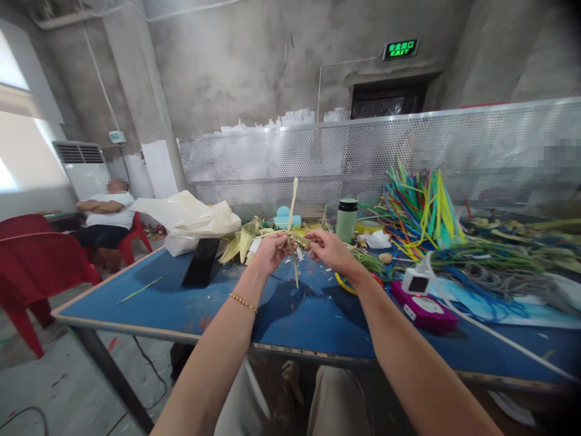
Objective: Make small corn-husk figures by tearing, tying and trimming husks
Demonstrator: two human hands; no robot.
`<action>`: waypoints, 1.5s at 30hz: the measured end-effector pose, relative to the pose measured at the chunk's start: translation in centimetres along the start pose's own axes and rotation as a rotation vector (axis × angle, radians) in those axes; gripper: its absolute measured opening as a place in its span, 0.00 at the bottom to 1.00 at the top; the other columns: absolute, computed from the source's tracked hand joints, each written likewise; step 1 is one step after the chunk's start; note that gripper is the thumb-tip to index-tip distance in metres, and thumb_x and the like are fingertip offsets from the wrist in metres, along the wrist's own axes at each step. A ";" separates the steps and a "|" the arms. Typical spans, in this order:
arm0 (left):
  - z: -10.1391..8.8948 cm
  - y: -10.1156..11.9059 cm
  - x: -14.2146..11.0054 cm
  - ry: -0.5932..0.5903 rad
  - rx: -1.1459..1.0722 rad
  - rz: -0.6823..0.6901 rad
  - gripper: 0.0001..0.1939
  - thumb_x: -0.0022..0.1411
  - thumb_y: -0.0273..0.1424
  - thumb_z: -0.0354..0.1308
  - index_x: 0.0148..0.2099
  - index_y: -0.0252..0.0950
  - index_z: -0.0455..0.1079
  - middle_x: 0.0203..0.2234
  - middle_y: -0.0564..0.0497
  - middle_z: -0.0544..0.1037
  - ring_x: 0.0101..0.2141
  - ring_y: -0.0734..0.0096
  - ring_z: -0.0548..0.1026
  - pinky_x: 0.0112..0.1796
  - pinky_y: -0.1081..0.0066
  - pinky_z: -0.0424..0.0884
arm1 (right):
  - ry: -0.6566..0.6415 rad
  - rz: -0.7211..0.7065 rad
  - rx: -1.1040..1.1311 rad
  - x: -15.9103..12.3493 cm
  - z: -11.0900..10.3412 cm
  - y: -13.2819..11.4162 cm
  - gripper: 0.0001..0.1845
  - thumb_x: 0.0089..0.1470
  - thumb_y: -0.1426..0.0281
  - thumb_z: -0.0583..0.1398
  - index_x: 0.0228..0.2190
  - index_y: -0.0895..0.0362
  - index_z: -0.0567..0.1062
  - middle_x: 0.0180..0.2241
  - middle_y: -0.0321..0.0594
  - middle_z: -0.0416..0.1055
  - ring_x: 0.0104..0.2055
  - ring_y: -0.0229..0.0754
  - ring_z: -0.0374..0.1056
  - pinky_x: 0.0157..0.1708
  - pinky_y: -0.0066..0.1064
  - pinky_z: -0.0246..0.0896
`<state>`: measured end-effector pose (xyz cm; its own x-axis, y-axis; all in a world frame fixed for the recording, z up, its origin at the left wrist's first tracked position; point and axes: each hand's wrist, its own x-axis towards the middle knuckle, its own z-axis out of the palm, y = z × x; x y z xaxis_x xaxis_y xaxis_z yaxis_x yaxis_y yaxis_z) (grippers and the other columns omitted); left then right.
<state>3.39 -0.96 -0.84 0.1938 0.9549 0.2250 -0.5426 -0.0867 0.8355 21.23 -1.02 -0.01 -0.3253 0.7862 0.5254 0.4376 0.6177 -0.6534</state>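
Above the blue table, my left hand [273,251] is closed, pinching a crossing of pale yellow-green leaf strips [293,201]. One strip points up from the fingers and its lower end hangs toward the tabletop. To the right, my right hand [330,247] has its fingers bent together at the side end of a thin strip; its exact grip is partly hidden. Behind my left hand lies a heap of pale husk-like leaves [245,241]. Small pale scraps are scattered on the table under and around both hands.
A black phone [201,262] and white plastic bag [195,215] lie left. At right stand a green bottle [347,221], colourful strips [422,209], a magenta device [422,306] and coiled cords [490,278]. A perforated metal screen [272,160] stands behind. A person [109,209] sits far left.
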 end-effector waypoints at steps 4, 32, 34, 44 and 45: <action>-0.1 -0.1 0.1 -0.010 -0.017 -0.012 0.02 0.53 0.20 0.56 0.30 0.30 0.68 0.22 0.49 0.74 0.23 0.74 0.73 0.28 0.74 0.68 | 0.097 -0.088 -0.160 0.1 0.1 0.0 0.07 0.52 0.73 0.55 0.31 0.58 0.73 0.25 0.38 0.74 0.22 0.36 0.67 0.27 0.28 0.61; 0.4 0.3 -0.3 -0.065 -0.038 -0.012 0.03 0.49 0.24 0.54 0.26 0.34 0.62 0.15 0.54 0.65 0.18 0.77 0.65 0.24 0.75 0.63 | 0.133 -0.026 -0.051 -0.3 -0.6 -1.4 0.16 0.52 0.61 0.58 0.22 0.60 0.75 0.20 0.35 0.68 0.24 0.36 0.62 0.26 0.27 0.52; 0.5 0.4 -0.4 -0.085 -0.018 0.006 0.03 0.49 0.25 0.55 0.27 0.34 0.63 0.16 0.54 0.66 0.18 0.76 0.66 0.24 0.75 0.62 | -0.002 0.073 0.043 -0.4 -0.4 -1.3 0.14 0.50 0.62 0.59 0.22 0.60 0.76 0.17 0.33 0.64 0.21 0.34 0.58 0.23 0.27 0.50; 0.6 0.2 -0.6 -0.103 0.047 0.026 0.04 0.48 0.26 0.57 0.29 0.32 0.65 0.17 0.54 0.68 0.18 0.77 0.67 0.23 0.75 0.62 | -0.015 0.067 0.034 -0.1 1.0 0.3 0.11 0.41 0.75 0.60 0.32 0.58 0.75 0.34 0.43 0.75 0.37 0.43 0.70 0.39 0.33 0.64; 0.6 0.2 -0.6 -0.083 0.053 0.038 0.04 0.49 0.25 0.58 0.30 0.32 0.66 0.17 0.53 0.69 0.18 0.76 0.67 0.23 0.75 0.63 | 0.082 0.008 -0.052 0.1 0.9 0.2 0.10 0.42 0.75 0.60 0.32 0.58 0.75 0.36 0.44 0.75 0.39 0.43 0.70 0.41 0.34 0.64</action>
<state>3.65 -1.74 -0.47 0.2425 0.9238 0.2962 -0.5072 -0.1395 0.8504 20.51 -0.77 -0.61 -0.2526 0.7860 0.5643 0.4839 0.6076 -0.6297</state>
